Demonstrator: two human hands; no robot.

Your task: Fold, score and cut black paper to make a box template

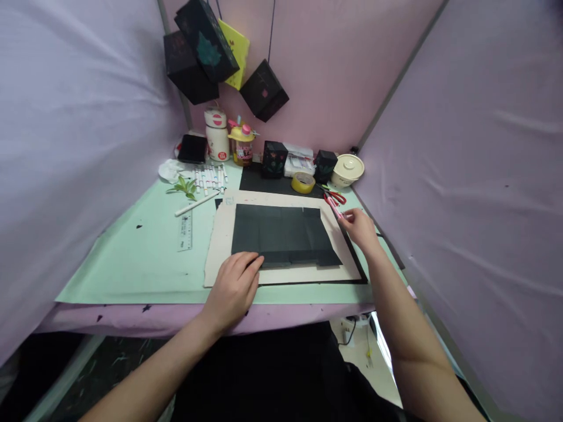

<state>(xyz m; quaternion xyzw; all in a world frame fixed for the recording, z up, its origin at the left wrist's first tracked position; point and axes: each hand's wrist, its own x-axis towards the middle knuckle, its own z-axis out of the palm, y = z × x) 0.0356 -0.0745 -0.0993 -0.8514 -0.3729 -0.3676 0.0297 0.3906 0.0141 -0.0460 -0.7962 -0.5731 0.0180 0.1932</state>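
Observation:
A sheet of black paper (284, 231) with fold creases and a notched outline lies flat on a beige cardboard sheet (220, 252). My left hand (235, 284) rests on the paper's lower left edge, fingers lying flat and holding nothing. At the board's right side, my right hand (358, 227) is closed on the near end of a slim pink utility knife (333, 206). Its far end lies beside red-handled scissors (338, 198). The tips of my right fingers are partly hidden.
Yellow tape (303, 182), a lidded cream bowl (348, 170), a white bottle (217, 138) and small black boxes (274, 159) line the back. Several markers (209, 177), leaves (182, 187), a white stick (196, 203) and a clear ruler (185, 231) lie left. Black boxes (264, 91) hang above.

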